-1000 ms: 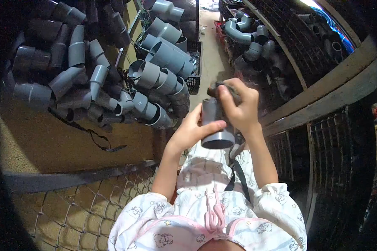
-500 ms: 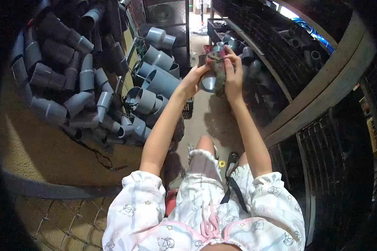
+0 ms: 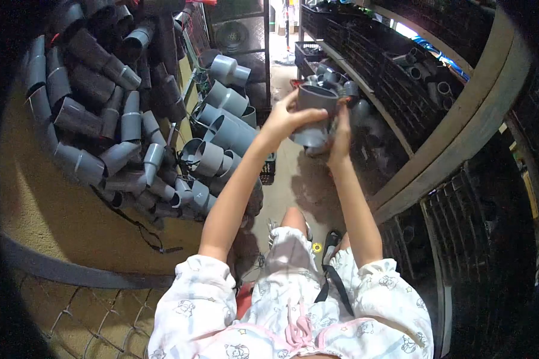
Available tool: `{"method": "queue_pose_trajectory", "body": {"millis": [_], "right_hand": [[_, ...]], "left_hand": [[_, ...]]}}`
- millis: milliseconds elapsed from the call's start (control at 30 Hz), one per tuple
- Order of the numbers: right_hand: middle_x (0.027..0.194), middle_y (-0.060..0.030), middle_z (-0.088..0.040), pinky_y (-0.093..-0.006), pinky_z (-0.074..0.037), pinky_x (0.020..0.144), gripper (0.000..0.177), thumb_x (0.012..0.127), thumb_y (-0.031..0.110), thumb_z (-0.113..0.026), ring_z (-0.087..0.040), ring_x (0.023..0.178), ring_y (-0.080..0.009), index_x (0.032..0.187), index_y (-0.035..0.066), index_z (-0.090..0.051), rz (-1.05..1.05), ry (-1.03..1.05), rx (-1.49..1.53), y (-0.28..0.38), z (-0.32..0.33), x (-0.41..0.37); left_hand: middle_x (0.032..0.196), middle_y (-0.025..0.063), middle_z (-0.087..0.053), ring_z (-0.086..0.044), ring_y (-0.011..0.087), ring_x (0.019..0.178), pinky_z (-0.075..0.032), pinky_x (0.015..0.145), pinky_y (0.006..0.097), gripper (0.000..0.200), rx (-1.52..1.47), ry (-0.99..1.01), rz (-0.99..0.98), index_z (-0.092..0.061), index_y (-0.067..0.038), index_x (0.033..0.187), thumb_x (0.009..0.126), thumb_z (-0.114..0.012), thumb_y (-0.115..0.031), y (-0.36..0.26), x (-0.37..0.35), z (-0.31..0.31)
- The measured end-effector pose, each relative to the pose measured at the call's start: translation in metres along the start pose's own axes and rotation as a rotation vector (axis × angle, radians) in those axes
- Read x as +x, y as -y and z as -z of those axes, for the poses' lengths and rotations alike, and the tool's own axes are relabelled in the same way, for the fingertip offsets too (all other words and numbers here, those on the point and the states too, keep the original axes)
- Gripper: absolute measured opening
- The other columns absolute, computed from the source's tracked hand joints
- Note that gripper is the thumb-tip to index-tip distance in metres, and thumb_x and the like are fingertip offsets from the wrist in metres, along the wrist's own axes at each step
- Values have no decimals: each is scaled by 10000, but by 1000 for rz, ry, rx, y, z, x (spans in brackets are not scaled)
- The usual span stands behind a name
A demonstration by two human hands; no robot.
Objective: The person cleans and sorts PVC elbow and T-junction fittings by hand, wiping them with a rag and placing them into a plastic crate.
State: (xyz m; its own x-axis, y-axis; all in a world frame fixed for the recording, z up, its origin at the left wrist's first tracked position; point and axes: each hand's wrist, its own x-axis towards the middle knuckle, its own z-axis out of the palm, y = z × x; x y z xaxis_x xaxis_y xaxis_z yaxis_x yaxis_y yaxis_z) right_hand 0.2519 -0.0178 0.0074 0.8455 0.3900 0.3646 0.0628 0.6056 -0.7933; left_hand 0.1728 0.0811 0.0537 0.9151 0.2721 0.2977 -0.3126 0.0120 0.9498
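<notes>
Heap of grey pipe fittings (image 3: 132,137), stacked along the left wall, near to far.
Dark shelving (image 3: 413,90) on the right, more fittings in its bays.
Grey pipe coupling (image 3: 313,116): short, cylindrical, matt; wide open mouth turned up, dark inside; lower part narrower. Held raised at centre, far from the body, between both hands.
Left hand (image 3: 284,119): fingers wrapped round the coupling's left side, thumb across the front.
Right hand (image 3: 341,134): fingers laid upright against the right side; closure not discernible.
</notes>
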Motion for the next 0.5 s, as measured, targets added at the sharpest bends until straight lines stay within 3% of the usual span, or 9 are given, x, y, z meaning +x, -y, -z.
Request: {"method": "queue_pose_trajectory", "body": {"millis": [33, 133, 233, 267, 333, 367, 400, 500], "right_hand": [[1094, -107, -502, -286, -404, 834, 527, 880, 449, -330, -496, 983, -184, 1182, 24, -409, -134, 89, 91, 22, -6, -2], [1084, -113, -517, -303, -434, 828, 556, 880, 484, -269, -524, 965, -200, 1171, 35, -418, -153, 240, 240, 29, -1, -7], [1170, -104, -453, -303, -408, 856, 566, 886, 478, -255, -474, 1040, -203, 1213, 32, -380, -329, 21, 129, 33, -20, -31], [1220, -112, -415, -306, -365, 897, 536, 896, 424, -290, -436, 1088, -202, 1254, 27, -338, -205, 57, -81, 31, -19, -36], [1315, -86, -313, -303, -244, 974, 506, 906, 365, -308, -313, 1197, -181, 1312, 68, -260, 37, 182, -288, 24, -17, -46], [1319, -85, -306, -308, -232, 987, 496, 909, 347, -304, -304, 1204, -185, 1315, 66, -247, 14, 195, -148, 23, -9, -44], [1322, -83, -299, -312, -219, 1001, 488, 912, 328, -301, -295, 1211, -188, 1317, 64, -234, -4, 211, -1, 23, 1, -39], [1318, -96, -299, -336, -206, 1034, 461, 923, 293, -262, -300, 1213, -205, 1317, 60, -208, -8, 280, 427, 14, 10, -7]], "left_hand": [[973, 62, -567, -532, 127, 881, -418, 788, 252, 584, -18, 18, -24, -500, -35, 1109, 598, -746, -173, -4, -4, -2], [976, 67, -567, -518, 139, 922, -392, 835, 266, 648, 101, -15, -282, -455, -6, 1147, 584, -751, -130, -12, -16, -16], [1022, 72, -551, -526, 140, 912, -412, 800, 254, 652, 37, -82, -351, -406, -10, 1206, 630, -701, -93, -14, -11, -14], [995, 72, -560, -539, 135, 887, -425, 770, 242, 576, -24, -182, -271, -432, -7, 1169, 655, -677, -98, -12, -11, -13], [958, 62, -568, -544, 120, 860, -433, 746, 233, 473, 9, -108, -143, -470, -3, 1103, 681, -653, -117, 5, 0, 3], [912, 62, -586, -559, 107, 760, -461, 662, 226, 369, -49, -45, -79, -505, 5, 1037, 704, -642, -77, 12, -3, 7], [919, 43, -579, -550, 103, 787, -448, 694, 227, 395, -74, 78, -12, -516, 5, 1036, 678, -659, -79, 5, -12, 3], [941, 30, -564, -525, 101, 851, -416, 759, 233, 485, -97, 155, -40, -509, 9, 1068, 629, -691, -86, 9, -29, -7]]}}
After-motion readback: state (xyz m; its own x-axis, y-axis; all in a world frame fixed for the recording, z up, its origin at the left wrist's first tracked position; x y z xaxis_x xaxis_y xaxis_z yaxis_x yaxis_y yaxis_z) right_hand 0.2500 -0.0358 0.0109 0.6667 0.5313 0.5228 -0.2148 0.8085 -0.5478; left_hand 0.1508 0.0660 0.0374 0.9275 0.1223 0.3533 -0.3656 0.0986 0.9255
